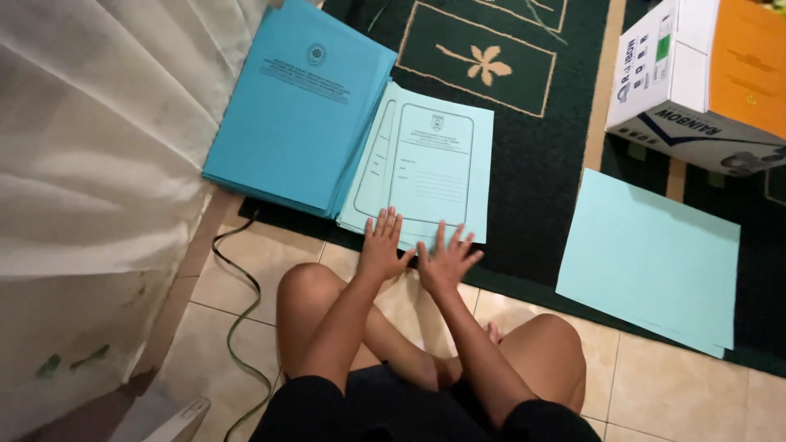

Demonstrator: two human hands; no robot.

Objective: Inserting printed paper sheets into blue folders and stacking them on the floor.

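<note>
I sit cross-legged on the floor. My left hand [382, 244] and my right hand [446, 258] lie flat side by side, fingers spread, on the near edge of a small pile of pale turquoise printed sheets [434, 164]. The sheets rest partly on a dark green rug [532, 164] and partly on the tiles. Neither hand grips anything. To the left of the sheets lies a thicker stack of darker blue folders [299, 106], its right edge overlapping them.
A second pile of plain pale turquoise sheets [651, 258] lies on the rug to my right. A white cardboard box [696, 74] with an orange sheet on it stands at the top right. A white curtain [90, 164] hangs at left, with a black cable [246, 303] on the beige tiles.
</note>
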